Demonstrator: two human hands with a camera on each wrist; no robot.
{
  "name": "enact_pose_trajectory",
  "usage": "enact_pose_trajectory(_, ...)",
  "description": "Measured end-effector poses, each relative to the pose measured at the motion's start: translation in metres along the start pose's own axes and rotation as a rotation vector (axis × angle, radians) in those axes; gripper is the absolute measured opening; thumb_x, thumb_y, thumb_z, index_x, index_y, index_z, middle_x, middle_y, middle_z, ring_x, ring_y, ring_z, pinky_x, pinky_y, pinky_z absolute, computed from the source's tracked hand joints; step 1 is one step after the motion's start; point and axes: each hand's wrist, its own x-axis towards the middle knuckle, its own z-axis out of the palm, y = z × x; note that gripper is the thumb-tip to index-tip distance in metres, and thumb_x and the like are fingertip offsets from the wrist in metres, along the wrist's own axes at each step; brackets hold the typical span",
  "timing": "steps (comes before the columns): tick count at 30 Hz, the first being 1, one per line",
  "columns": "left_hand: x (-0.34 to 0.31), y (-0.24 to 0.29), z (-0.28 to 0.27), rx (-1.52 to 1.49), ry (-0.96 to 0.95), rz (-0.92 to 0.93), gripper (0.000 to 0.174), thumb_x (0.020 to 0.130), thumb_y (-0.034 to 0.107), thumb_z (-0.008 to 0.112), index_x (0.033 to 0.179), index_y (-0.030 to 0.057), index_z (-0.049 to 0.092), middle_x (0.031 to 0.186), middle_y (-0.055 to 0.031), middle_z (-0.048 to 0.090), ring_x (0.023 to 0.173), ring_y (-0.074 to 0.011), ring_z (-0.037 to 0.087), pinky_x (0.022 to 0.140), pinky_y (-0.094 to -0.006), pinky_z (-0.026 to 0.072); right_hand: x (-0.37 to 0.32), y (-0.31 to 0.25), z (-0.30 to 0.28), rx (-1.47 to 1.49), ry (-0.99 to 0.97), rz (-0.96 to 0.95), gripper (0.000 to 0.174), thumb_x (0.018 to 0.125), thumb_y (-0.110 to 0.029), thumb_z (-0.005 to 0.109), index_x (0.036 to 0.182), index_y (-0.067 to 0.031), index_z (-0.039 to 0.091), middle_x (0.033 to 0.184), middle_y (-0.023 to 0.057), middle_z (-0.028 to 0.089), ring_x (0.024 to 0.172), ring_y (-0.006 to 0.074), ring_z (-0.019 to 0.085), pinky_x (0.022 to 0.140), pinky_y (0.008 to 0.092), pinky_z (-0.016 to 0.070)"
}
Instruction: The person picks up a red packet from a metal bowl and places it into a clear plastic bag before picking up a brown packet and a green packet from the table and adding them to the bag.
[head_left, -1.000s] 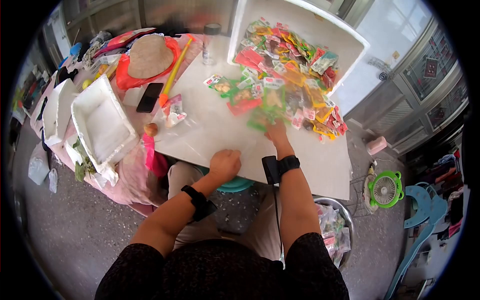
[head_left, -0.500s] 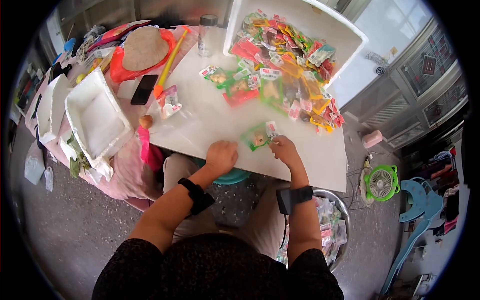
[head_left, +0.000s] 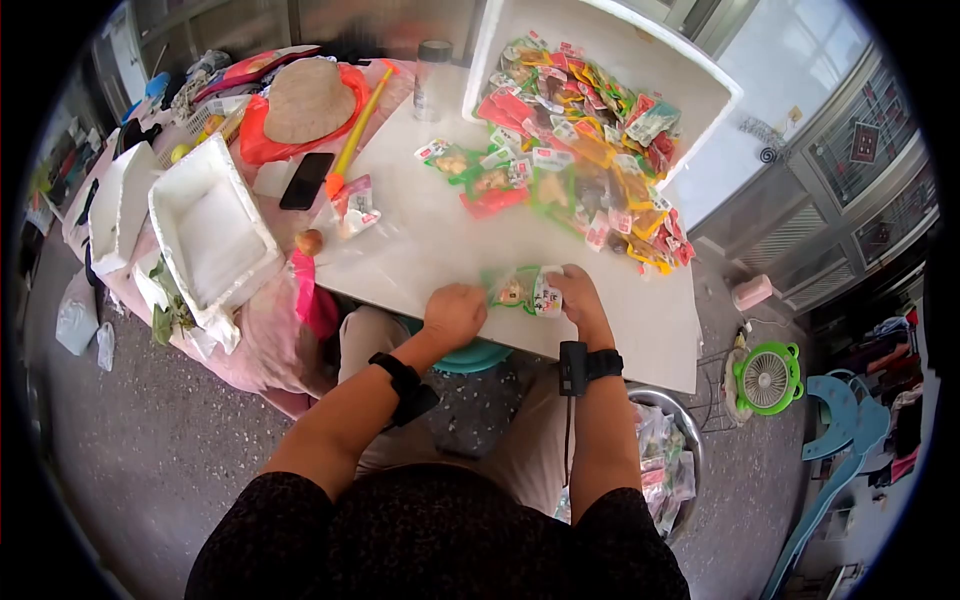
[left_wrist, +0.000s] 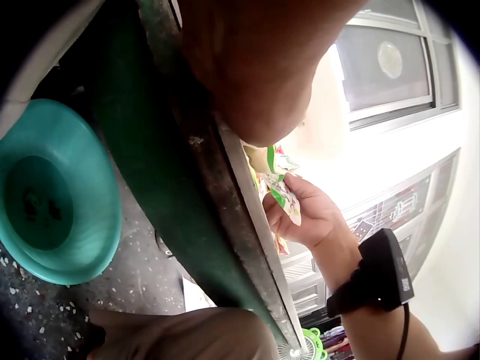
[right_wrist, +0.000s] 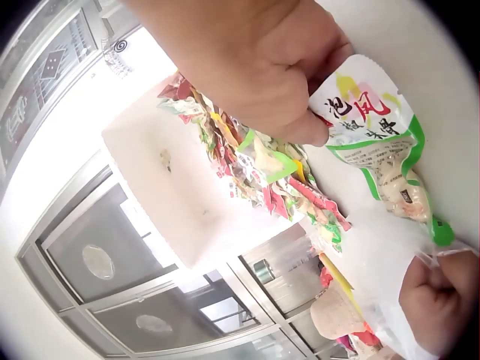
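Note:
My right hand [head_left: 580, 297] pinches the white printed end of a green-edged snack packet [right_wrist: 382, 142] over the table's front edge. Pale food pieces show through the packet's clear part. Its far end reaches toward my left hand [head_left: 455, 315], whose fingers are curled at the table edge. In the right wrist view the left fingers grip the edge of a thin clear plastic bag [right_wrist: 379, 251], which spreads over the tabletop. Beyond the hands, a heap of colourful snack packets [head_left: 590, 130] spills out of a white foam box [head_left: 690, 65].
A clear jar [head_left: 432, 85], a phone [head_left: 307, 182] and a yellow stick [head_left: 360, 125] lie toward the back left. An open foam box [head_left: 215, 235] stands at left. Below the table are a teal basin [left_wrist: 97, 180] and a metal bowl [head_left: 690, 430] of packets.
My right hand has drawn a green-edged packet from the heap back to the table's front edge and turned its printed end up. The left hand has stayed near its place.

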Motion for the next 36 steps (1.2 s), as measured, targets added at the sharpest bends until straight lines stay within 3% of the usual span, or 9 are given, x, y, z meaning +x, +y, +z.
enact_pose_trajectory(4, 0.006, 0.009, -0.008, 0.04, -0.241, -0.125, 0.013, 0.065, 0.017, 0.053, 0.068, 0.0046, 0.048, 0.065, -0.0116, 0.053, 0.066, -0.0301, 0.052, 0.057, -0.0411, 0.0405, -0.055, 0.019, 0.029, 0.498, 0.132, -0.118, 0.015, 0.073, 0.003, 0.045, 0.087, 0.0005, 0.049, 0.075, 0.0072, 0.055, 0.061, 0.015, 0.055, 0.05, 0.0266, 0.0456)
enact_pose_trajectory(7, 0.012, 0.015, -0.011, 0.069, -0.389, -0.198, 0.021, 0.065, 0.023, 0.055, 0.071, 0.004, 0.049, 0.07, -0.0125, 0.054, 0.07, -0.0304, 0.052, 0.06, -0.0411, 0.0411, -0.071, 0.035, 0.023, 0.501, 0.26, -0.2, 0.012, 0.073, 0.005, 0.044, 0.083, -0.0016, 0.045, 0.074, 0.0063, 0.052, 0.067, 0.0183, 0.055, 0.059, 0.0321, 0.0481)
enact_pose_trajectory(12, 0.019, 0.03, -0.019, 0.066, -0.503, -0.299, 0.029, 0.063, 0.029, 0.058, 0.077, 0.0037, 0.051, 0.073, -0.0135, 0.055, 0.073, -0.0307, 0.053, 0.062, -0.04, 0.0421, -0.103, 0.025, 0.003, 0.63, 0.388, -0.351, 0.012, 0.074, 0.006, 0.041, 0.082, -0.0024, 0.045, 0.08, 0.0082, 0.054, 0.069, 0.0187, 0.056, 0.062, 0.0324, 0.0482)
enact_pose_trajectory(15, 0.019, 0.035, -0.016, 0.033, -0.518, -0.314, 0.03, 0.063, 0.029, 0.058, 0.078, 0.0041, 0.051, 0.074, -0.0138, 0.056, 0.073, -0.0307, 0.054, 0.063, -0.0392, 0.0424, -0.116, 0.018, 0.001, 0.642, 0.345, -0.321, 0.011, 0.076, 0.004, 0.042, 0.086, 0.0003, 0.044, 0.082, 0.0103, 0.054, 0.071, 0.0178, 0.056, 0.063, 0.0312, 0.0479)
enact_pose_trajectory(18, 0.02, 0.038, -0.015, 0.021, -0.536, -0.314, 0.03, 0.064, 0.027, 0.057, 0.083, 0.0042, 0.051, 0.073, -0.0135, 0.056, 0.073, -0.0301, 0.054, 0.062, -0.0389, 0.0421, -0.116, 0.02, 0.004, 0.66, 0.177, -0.226, 0.012, 0.076, 0.004, 0.041, 0.087, 0.0008, 0.044, 0.083, 0.0112, 0.054, 0.073, 0.0196, 0.056, 0.064, 0.033, 0.0483)
enact_pose_trajectory(24, 0.02, 0.02, -0.015, -0.199, -0.599, -0.268, 0.027, 0.068, 0.019, 0.053, 0.09, 0.0038, 0.051, 0.074, -0.0125, 0.057, 0.071, -0.0286, 0.055, 0.06, -0.0361, 0.0415, -0.099, 0.03, 0.007, 0.652, 0.106, -0.063, 0.015, 0.076, 0.003, 0.042, 0.091, 0.0022, 0.045, 0.083, 0.0129, 0.055, 0.072, 0.0217, 0.057, 0.064, 0.0347, 0.0491)
enact_pose_trajectory(31, 0.011, 0.014, 0.005, -0.254, -0.277, -0.394, 0.015, 0.072, 0.014, 0.047, 0.083, 0.0045, 0.053, 0.071, -0.0133, 0.056, 0.067, -0.0277, 0.055, 0.059, -0.0352, 0.0418, -0.082, 0.036, -0.004, 0.439, -0.055, 0.073, 0.016, 0.076, 0.001, 0.044, 0.092, 0.0039, 0.046, 0.081, 0.0126, 0.055, 0.067, 0.0206, 0.057, 0.058, 0.0333, 0.0495)
enact_pose_trajectory(33, 0.011, 0.015, 0.007, -0.262, -0.233, -0.421, 0.014, 0.073, 0.014, 0.047, 0.081, 0.0046, 0.052, 0.071, -0.0136, 0.056, 0.068, -0.028, 0.055, 0.059, -0.0353, 0.0419, -0.08, 0.04, -0.006, 0.452, -0.03, 0.067, 0.016, 0.076, 0.002, 0.043, 0.092, 0.0039, 0.045, 0.081, 0.0127, 0.055, 0.067, 0.021, 0.057, 0.058, 0.0333, 0.0495)
enact_pose_trajectory(36, 0.01, 0.023, 0.006, -0.297, -0.34, -0.424, 0.013, 0.073, 0.014, 0.047, 0.08, 0.0042, 0.052, 0.07, -0.0139, 0.056, 0.066, -0.0296, 0.054, 0.057, -0.0359, 0.0414, -0.084, 0.033, 0.005, 0.604, 0.065, -0.006, 0.016, 0.076, 0.003, 0.041, 0.092, 0.0037, 0.044, 0.082, 0.0127, 0.054, 0.068, 0.0213, 0.057, 0.058, 0.0334, 0.0494)
